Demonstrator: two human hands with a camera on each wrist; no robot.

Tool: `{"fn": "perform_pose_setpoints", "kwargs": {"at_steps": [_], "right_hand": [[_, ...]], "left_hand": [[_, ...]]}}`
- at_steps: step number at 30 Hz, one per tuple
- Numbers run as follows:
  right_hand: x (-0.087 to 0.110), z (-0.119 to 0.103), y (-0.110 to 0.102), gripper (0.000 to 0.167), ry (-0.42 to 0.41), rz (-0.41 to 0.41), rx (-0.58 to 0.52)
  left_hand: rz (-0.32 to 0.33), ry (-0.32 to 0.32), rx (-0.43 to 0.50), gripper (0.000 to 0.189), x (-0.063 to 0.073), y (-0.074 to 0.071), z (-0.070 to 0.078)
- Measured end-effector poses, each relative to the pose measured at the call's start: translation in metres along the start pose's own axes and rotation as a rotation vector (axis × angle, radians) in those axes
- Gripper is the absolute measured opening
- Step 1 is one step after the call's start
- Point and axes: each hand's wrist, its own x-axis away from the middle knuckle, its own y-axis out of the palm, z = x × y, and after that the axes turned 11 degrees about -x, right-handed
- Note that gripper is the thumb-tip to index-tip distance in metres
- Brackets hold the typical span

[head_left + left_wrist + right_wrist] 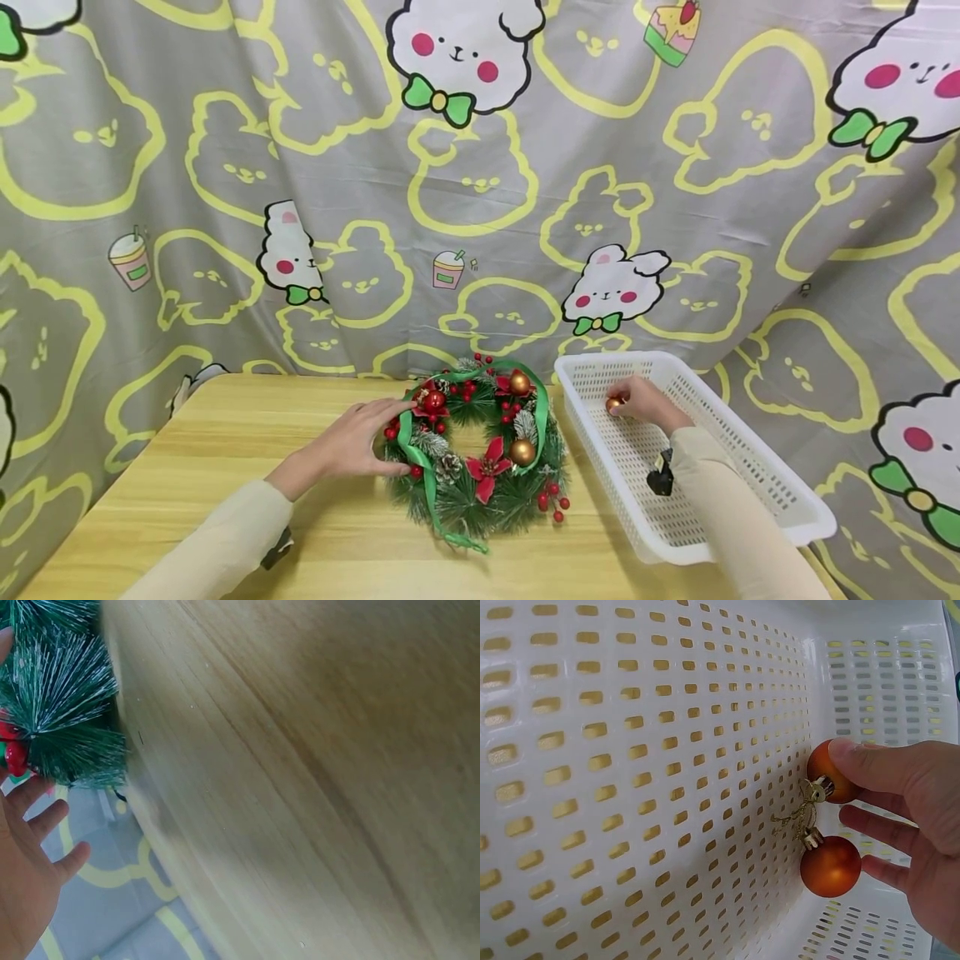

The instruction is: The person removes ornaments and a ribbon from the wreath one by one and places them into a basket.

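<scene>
A green Christmas wreath [480,504] lies on the wooden table, dressed with a green ribbon [430,483], red berries, pinecones, red flowers and shiny baubles, among them a gold one [522,452]. At its left side my left hand [348,442] is spread, fingertips right at the ribbon and greenery. Inside the white basket, my right hand [922,795] pinches a copper-orange bauble [823,766] between thumb and fingers. A second copper-orange bauble [831,867] is just below it, close to the other fingertips. Gold string [802,814] shows between their caps.
The white perforated basket [607,479] stands right of the wreath, its long side angled toward the table's front right. Behind the table [225,450] hangs a grey patterned curtain [480,308].
</scene>
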Motion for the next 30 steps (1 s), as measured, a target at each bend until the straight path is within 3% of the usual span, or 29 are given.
{"fn": "perform_pose_setpoints", "kwargs": {"at_steps": [8, 30], "right_hand": [[0.004, -0.004, -0.001, 0.02, -0.001, 0.008, -0.001], [0.006, -0.012, -0.008, 0.041, 0.132, -0.003, 0.035]], "left_hand": [[0.011, 0.003, 0.001, 0.103, 0.0, 0.0, 0.0], [0.014, -0.004, -0.004, 0.103, 0.001, 0.002, 0.001]]}}
